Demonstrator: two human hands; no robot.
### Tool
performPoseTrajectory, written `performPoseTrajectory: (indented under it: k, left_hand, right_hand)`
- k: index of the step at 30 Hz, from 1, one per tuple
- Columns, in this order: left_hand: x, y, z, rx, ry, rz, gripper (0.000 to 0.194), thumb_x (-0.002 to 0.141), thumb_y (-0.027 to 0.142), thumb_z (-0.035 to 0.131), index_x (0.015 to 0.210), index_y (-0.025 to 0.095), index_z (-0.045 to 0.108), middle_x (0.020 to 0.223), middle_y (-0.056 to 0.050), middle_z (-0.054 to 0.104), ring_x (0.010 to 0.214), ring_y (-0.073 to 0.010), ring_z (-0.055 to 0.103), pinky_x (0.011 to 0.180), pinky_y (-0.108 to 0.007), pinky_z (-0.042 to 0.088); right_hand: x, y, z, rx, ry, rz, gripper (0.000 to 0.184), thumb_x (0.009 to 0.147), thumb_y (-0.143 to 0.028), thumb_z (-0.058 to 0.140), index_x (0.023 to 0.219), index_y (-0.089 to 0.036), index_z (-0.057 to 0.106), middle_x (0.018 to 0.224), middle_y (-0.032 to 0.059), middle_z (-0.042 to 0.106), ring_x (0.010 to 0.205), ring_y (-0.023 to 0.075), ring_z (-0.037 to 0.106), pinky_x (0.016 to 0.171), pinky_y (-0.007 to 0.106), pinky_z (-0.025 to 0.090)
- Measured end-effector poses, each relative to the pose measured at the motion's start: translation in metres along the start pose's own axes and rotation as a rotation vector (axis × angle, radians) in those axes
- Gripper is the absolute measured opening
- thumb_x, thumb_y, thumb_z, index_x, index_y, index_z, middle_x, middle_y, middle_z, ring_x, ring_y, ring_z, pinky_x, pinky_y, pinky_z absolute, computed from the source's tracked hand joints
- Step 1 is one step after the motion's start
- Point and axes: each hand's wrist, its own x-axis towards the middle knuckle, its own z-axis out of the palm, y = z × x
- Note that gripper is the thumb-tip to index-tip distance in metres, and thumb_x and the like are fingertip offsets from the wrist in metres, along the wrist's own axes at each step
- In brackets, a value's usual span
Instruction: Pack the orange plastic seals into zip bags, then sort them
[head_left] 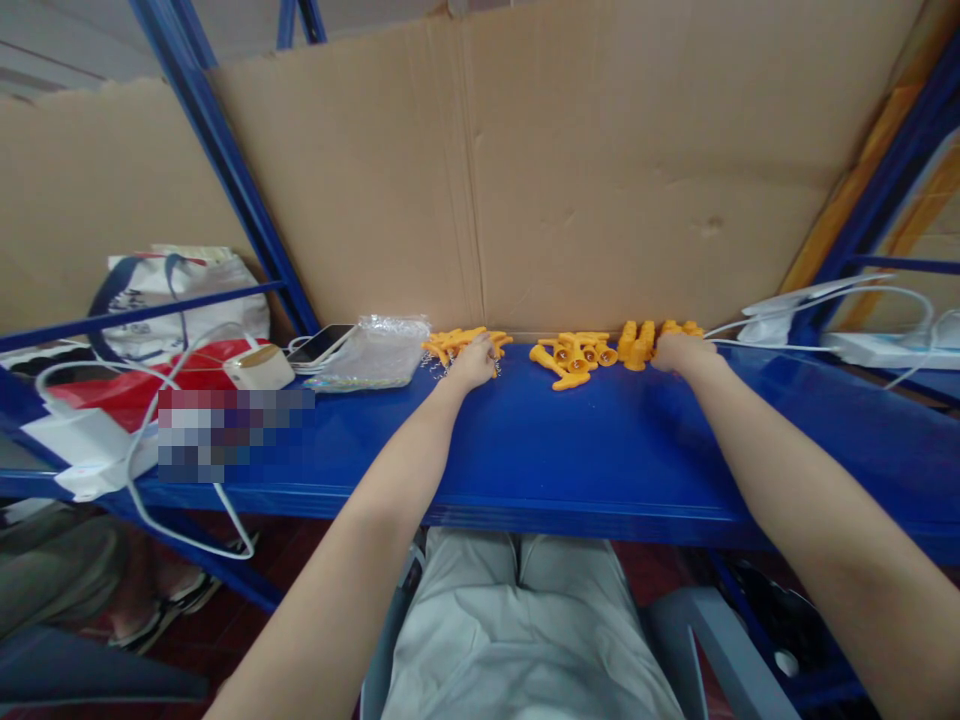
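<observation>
Small orange plastic parts lie in three groups at the back of a blue shelf [600,450]. My left hand [474,364] rests on the left group [450,344], its fingers curled down among the pieces and some small metal chains. My right hand [679,352] reaches the right group [645,338] of upright orange pieces, fingers bent over them. Between the hands lies a middle pile [574,358] of orange pieces that neither hand touches. What either hand grips is hidden under the fingers.
A clear plastic bag [375,352], a phone [322,343] and a small beige device [259,368] lie at the left, with white cables and a tote bag [176,295]. A white power strip [885,348] sits at the right. Cardboard [600,170] backs the shelf. Another person's foot [172,605] shows at lower left.
</observation>
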Motion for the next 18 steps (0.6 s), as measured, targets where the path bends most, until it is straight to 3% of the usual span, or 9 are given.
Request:
performPoseTrajectory:
  k: [3,6,8,10,13,18]
  left_hand:
    - [0.000,0.003,-0.001,0.051,0.013,-0.001,0.019,0.081,0.003,0.051,0.082,0.017,0.065,0.126,-0.015,0.068,0.120,-0.0267,0.064,0.106,-0.044,0.052]
    - [0.000,0.009,-0.002,0.085,0.037,0.036,0.023,0.082,0.007,0.052,0.095,0.017,0.068,0.129,-0.014,0.067,0.120,-0.0261,0.064,0.106,-0.043,0.052]
    - [0.000,0.015,-0.003,0.090,0.029,0.075,0.028,0.083,0.007,0.050,0.102,0.016,0.069,0.131,-0.014,0.066,0.122,-0.0263,0.063,0.108,-0.044,0.050]
    - [0.000,0.022,-0.003,0.088,0.006,0.113,0.032,0.083,0.006,0.049,0.105,0.014,0.069,0.132,-0.015,0.066,0.124,-0.0266,0.063,0.111,-0.045,0.048]
    - [0.000,0.031,-0.002,0.083,-0.027,0.180,0.032,0.084,0.008,0.050,0.110,0.014,0.068,0.134,-0.016,0.066,0.127,-0.0258,0.061,0.114,-0.045,0.045]
    - [-0.004,0.046,0.002,0.084,-0.145,0.265,0.039,0.088,0.013,0.051,0.126,0.015,0.063,0.136,-0.013,0.065,0.128,-0.0239,0.061,0.113,-0.042,0.045]
  right_hand:
    - [-0.018,-0.037,-0.016,-0.064,-0.015,-0.078,0.037,0.093,-0.030,0.051,0.117,-0.009,0.070,0.116,0.0277,0.068,0.114,0.0367,0.064,0.092,0.048,0.047]
    - [-0.037,-0.070,-0.013,-0.014,0.155,-0.417,0.041,0.098,-0.034,0.043,0.124,-0.011,0.065,0.124,0.0235,0.066,0.118,0.0343,0.061,0.092,0.047,0.046]
    - [-0.046,-0.086,-0.002,0.013,0.130,-0.666,0.042,0.099,-0.035,0.041,0.129,-0.015,0.063,0.132,0.0196,0.064,0.121,0.0322,0.058,0.092,0.047,0.046]
    - [-0.052,-0.095,0.011,0.005,0.026,-0.805,0.040,0.101,-0.033,0.038,0.125,-0.017,0.067,0.132,0.0171,0.064,0.121,0.0298,0.058,0.091,0.044,0.047]
    - [-0.054,-0.101,0.022,-0.008,-0.065,-0.811,0.046,0.103,-0.029,0.031,0.114,-0.015,0.073,0.127,0.0171,0.067,0.117,0.0280,0.059,0.091,0.043,0.048]
    - [-0.055,-0.099,0.016,0.031,-0.081,-0.779,0.044,0.104,-0.033,0.033,0.116,-0.018,0.073,0.127,0.0162,0.067,0.121,0.0300,0.058,0.092,0.047,0.047]
